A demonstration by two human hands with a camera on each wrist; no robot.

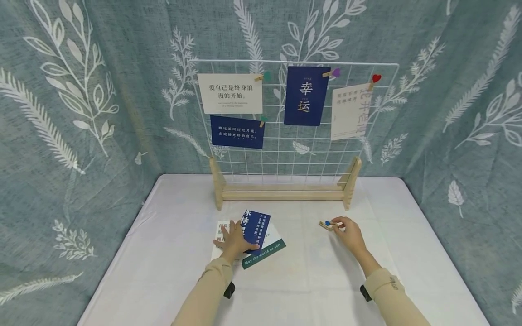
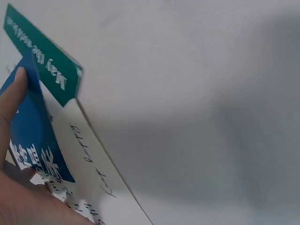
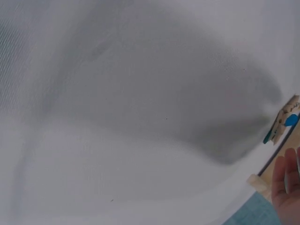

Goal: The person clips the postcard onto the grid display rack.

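Note:
My left hand (image 1: 234,240) grips a dark blue card (image 1: 257,228) with white lettering, its thumb and fingers spread across to opposite edges. In the left wrist view the blue card (image 2: 30,124) bows slightly, the thumb (image 2: 18,86) at one edge. Beneath it lie a green strip (image 1: 269,252) reading "May the world be soft" and white cards (image 2: 89,145) with handwriting-like print. Over to the right, my right hand (image 1: 348,234) pinches a small wooden clothespin with a blue heart (image 1: 328,223); in the right wrist view the clothespins (image 3: 282,122) show at the edge, thumb hidden.
A white wire grid (image 1: 277,156) on a wooden stand (image 1: 281,195) stands at the back. Clothespins hold two white cards (image 1: 232,94) and two blue cards (image 1: 306,96) on it. Patterned curtains (image 1: 73,136) surround the white table (image 1: 326,290).

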